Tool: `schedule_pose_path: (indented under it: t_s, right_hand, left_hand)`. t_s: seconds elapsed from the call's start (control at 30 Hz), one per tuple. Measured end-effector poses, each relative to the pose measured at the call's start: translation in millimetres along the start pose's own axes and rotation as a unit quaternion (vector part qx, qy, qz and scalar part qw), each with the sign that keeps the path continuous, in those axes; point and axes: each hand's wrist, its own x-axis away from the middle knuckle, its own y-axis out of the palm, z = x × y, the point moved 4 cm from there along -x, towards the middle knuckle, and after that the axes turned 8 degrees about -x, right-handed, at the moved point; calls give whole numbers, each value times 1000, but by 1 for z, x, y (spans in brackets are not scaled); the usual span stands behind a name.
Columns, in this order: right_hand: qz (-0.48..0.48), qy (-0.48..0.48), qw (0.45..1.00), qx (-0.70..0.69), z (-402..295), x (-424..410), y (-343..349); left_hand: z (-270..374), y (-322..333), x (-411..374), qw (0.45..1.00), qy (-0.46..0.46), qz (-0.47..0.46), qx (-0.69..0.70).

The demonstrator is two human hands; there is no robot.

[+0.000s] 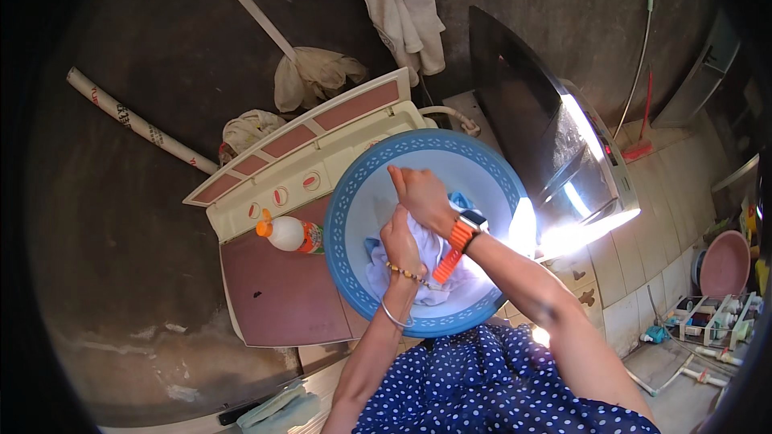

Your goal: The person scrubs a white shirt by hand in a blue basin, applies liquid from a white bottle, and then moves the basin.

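A wide blue plastic basin (338, 265) with a pale inside holds a bunched white garment (443, 292) with bits of blue cloth. Over the middle of the basin, my left hand (399, 238) is closed on a part of the white cloth. My right hand (422, 193) is just above and beside it, curled, with an orange-strapped watch (467, 229) on the wrist. Whether cloth is within its fingers cannot be made out. An orange-capped white bottle (289, 234) lies against the basin's left rim.
Beneath and left of the basin is a twin-tub washing machine (283, 295) with its panel lid raised. A dark-lidded appliance (543, 132) stands at the right, in glaring sunlight. A white tube (142, 123) leans at the left. A pink basin (725, 263) and a bottle rack (715, 320) are far right.
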Motion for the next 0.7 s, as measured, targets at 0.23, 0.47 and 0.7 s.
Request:
schedule_pose_path:
  t_s: [0.23, 0.47, 0.7]
  right_hand:
    - [-28, 71, 997, -31, -12, -24, -31]
    - [-56, 14, 997, -52, -39, 5, -27]
    - [-2, -31, 998, -49, -57, 22, -22]
  left_hand:
    - [35, 13, 36, 995, 4, 92, -33]
    - [34, -1, 24, 998, 7, 3, 58]
    - [24, -35, -13, 961, -1, -209, 182]
